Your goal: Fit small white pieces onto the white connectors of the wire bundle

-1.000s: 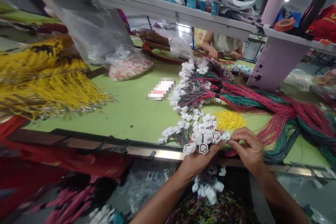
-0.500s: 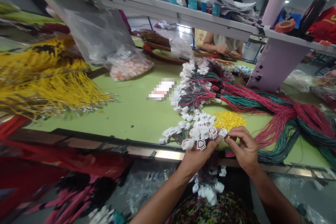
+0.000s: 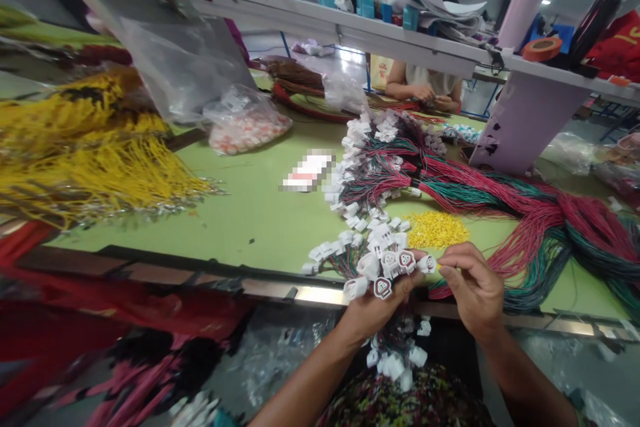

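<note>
- Bundled yellow wires point(image 3: 85, 153) lie on the left of the green worktable point(image 3: 250, 233), with a clear bag of pink-and-white parts point(image 3: 245, 127) beyond them.
- The left hand point(image 3: 377, 317) curls around a bunch of white plastic wire connectors point(image 3: 383, 263), gripping them in the palm and fingers; more of the harness point(image 3: 395, 363) hangs below the hand, past the table edge.
- The bunch now sits slightly lower and tilted compared with the previous frame.
- The right hand point(image 3: 475, 290) sits just beside the left, thumb and forefinger pressed together in a pinch on an end connector point(image 3: 427, 264).
- A small heap of yellow pieces point(image 3: 436, 229) lies on the table just beyond the hands.
- Long red and green wires point(image 3: 545, 227) loop across the right of the table.
- Farther off, beneath a shelf point(image 3: 320, 30), a co-worker's hands point(image 3: 425, 90) work at the table's far side.
</note>
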Motion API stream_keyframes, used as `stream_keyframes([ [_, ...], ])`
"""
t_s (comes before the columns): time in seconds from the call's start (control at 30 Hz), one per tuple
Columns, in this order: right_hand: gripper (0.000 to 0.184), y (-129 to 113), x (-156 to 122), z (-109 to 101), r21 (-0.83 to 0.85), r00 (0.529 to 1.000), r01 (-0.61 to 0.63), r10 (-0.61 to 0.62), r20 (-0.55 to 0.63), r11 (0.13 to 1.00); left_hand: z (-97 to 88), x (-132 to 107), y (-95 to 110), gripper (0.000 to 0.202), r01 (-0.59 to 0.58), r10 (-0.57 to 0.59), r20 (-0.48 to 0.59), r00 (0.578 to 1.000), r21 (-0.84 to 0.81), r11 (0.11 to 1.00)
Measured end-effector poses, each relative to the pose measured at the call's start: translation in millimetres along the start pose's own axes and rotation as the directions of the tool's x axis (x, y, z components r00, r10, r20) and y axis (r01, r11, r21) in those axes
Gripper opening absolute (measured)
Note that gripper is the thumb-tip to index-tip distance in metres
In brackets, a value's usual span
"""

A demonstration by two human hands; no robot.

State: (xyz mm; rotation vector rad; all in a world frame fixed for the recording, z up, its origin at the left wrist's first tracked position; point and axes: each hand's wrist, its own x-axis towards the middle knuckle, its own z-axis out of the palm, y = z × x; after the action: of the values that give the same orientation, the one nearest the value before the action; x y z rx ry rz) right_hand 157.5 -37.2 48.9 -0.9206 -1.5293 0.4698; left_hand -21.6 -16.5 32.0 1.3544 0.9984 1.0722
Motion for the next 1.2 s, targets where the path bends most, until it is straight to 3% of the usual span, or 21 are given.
stream_keyframes([
  [0.33,0.025,2.0,-3.5,0.6,0.065,0.999,-0.026,0.024,0.032,0.998,0.2,-2.8,-3.1,0.030,-0.092,0.089,0.031,0.996,0.114,0.989],
  [0.53,0.024,1.2,-5.2,-2.5,0.041,0.999,-0.016,0.014,0.046,0.999,1.5,-0.4,-1.6,0.025,-0.194,0.185,0.088,0.979,0.103,0.976],
  [0.77,0.024,1.9,-5.7,-3.8,0.059,0.999,-0.037,0.035,0.039,0.998,2.1,-0.2,-0.3,0.023,-0.200,0.190,0.121,0.974,0.074,0.977],
  [0.87,0.015,6.0,-5.8,-2.0,0.160,0.992,-0.130,0.127,0.026,0.979,2.9,-0.7,-1.9,0.023,-0.165,0.155,0.103,0.983,0.096,0.982],
  [1.0,0.003,10.8,-7.2,-0.7,0.270,0.964,-0.260,0.267,0.011,0.927,3.3,-0.7,-4.4,0.027,-0.137,0.139,-0.004,0.990,0.127,0.982],
  [1.2,0.008,3.6,-5.8,-2.7,0.156,0.982,-0.189,0.189,0.014,0.970,3.5,-0.6,-1.8,0.023,-0.114,0.110,0.034,0.993,0.149,0.982],
])
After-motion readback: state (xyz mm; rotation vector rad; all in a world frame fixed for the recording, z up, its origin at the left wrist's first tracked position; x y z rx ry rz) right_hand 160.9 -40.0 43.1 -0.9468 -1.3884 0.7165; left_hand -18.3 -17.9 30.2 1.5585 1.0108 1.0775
